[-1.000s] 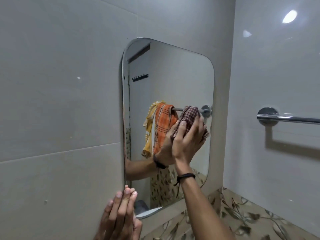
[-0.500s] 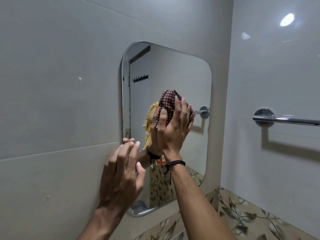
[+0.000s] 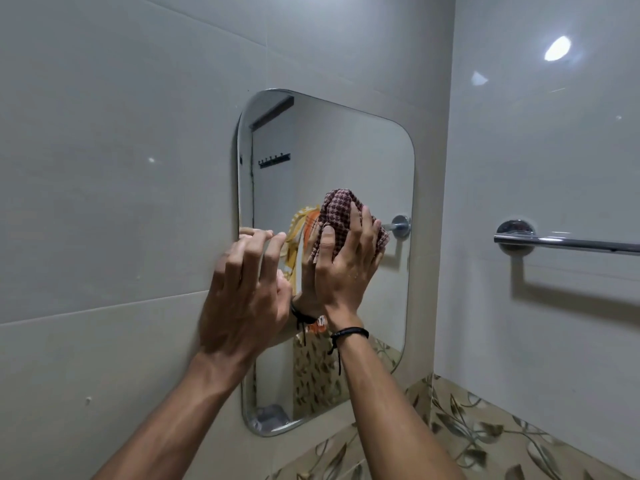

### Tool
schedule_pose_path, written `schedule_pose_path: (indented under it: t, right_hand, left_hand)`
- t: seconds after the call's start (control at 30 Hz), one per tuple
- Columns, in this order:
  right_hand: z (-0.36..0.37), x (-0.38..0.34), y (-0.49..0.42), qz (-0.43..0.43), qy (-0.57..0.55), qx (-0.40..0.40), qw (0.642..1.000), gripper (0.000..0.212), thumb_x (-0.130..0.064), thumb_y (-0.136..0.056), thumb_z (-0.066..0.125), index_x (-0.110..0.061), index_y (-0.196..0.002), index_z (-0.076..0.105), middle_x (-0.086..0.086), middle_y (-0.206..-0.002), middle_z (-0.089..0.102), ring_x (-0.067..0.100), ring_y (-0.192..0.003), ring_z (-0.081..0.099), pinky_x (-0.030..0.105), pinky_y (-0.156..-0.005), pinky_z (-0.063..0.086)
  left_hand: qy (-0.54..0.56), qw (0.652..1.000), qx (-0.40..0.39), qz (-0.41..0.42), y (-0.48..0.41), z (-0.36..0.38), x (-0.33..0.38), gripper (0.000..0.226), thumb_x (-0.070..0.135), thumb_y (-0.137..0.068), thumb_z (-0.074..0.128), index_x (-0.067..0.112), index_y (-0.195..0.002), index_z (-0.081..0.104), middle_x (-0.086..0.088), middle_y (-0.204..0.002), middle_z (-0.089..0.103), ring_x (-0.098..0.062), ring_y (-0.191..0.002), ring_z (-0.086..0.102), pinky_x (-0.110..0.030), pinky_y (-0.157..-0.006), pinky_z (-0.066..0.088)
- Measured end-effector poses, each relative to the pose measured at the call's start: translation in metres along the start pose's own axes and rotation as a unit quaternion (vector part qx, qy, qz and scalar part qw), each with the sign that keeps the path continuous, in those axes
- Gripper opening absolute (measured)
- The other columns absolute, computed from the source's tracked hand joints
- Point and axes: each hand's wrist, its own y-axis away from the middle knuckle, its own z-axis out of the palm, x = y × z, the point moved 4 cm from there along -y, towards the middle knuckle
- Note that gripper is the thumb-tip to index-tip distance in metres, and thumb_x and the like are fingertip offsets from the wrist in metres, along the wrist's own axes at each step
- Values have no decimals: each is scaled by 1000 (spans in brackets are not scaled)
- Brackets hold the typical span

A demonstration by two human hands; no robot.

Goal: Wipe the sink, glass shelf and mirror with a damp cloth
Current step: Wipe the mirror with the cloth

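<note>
Glossy grey tiled wall (image 3: 121, 168) fills left and far side. Rounded-corner frameless mirror (image 3: 346, 150) mounted on it, centre. Chrome towel bar (image 3: 568, 242) on right wall, well apart from mirror. Left hand (image 3: 246, 299) at mirror's left edge, fingers half bent and spread, tips touching glass, holding nothing. Right hand (image 3: 343, 268) just beside it, thumb and fingers wrapped over bunched maroon checked cloth (image 3: 337, 209), pressing it on mid-mirror. Black cord bracelet (image 3: 349, 332) on right wrist
</note>
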Motion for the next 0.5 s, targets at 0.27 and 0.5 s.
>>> schedule_pose_path:
  t: [0.27, 0.5]
  right_hand:
    - [2, -2, 25, -5, 10, 3, 1000, 59, -53, -101, 27, -29, -156, 22, 2, -166, 21, 24, -155, 10, 60, -121, 11]
    - [10, -35, -58, -193, -11, -47, 980, 57, -53, -98, 35, -34, -150, 24, 4, -163, 27, 26, -154, 15, 57, -123, 7]
  left_hand:
    - [27, 999, 30, -18, 0, -1, -1, 49, 16, -95, 48, 6, -143, 51, -15, -139, 56, -33, -127, 51, -43, -104, 45]
    - [27, 999, 22, -15, 2, -2, -1, 50, 15, -95, 47, 4, -144, 48, -17, -140, 55, -37, -126, 54, -44, -107, 44]
